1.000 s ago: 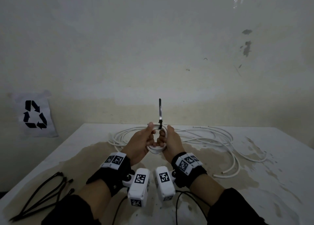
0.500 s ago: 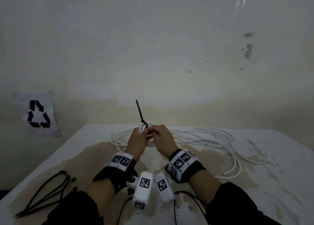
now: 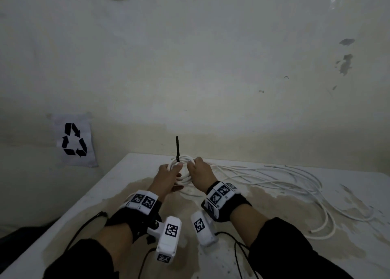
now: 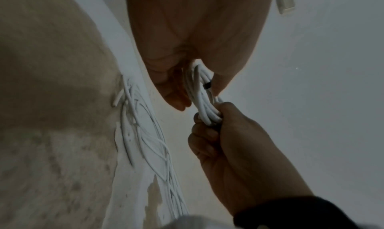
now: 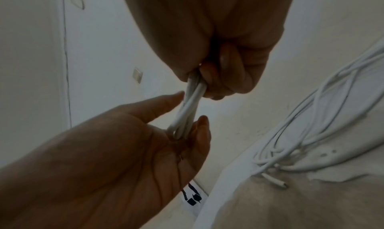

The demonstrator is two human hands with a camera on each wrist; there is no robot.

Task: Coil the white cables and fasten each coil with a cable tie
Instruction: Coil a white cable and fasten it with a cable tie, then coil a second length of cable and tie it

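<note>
A small white cable coil (image 3: 184, 158) is held up between both hands over the far middle of the table (image 3: 118, 196). A black cable tie (image 3: 177, 147) wraps its top, and the tail stands straight up. My left hand (image 3: 167, 176) holds the coil's left side between thumb and outstretched fingers (image 5: 166, 101), with the thumb beside the tie's head (image 4: 206, 85). The curled fingers of my right hand (image 3: 199, 172) grip the coil's (image 5: 193, 99) right side. Loose white cables (image 3: 274, 179) lie spread on the table to the right of the hands.
A paper recycling sign (image 3: 73, 140) hangs on the wall left of the table. The table's back edge meets the wall just beyond the coil. A cut cable end (image 5: 276, 181) lies near the stained patch. Black cords trail from the wrist cameras (image 3: 168, 234) toward me.
Both hands have moved away from me with the coil and have drawn slightly apart. The tie's tail, tilted left half a second ago, now stands upright again.
</note>
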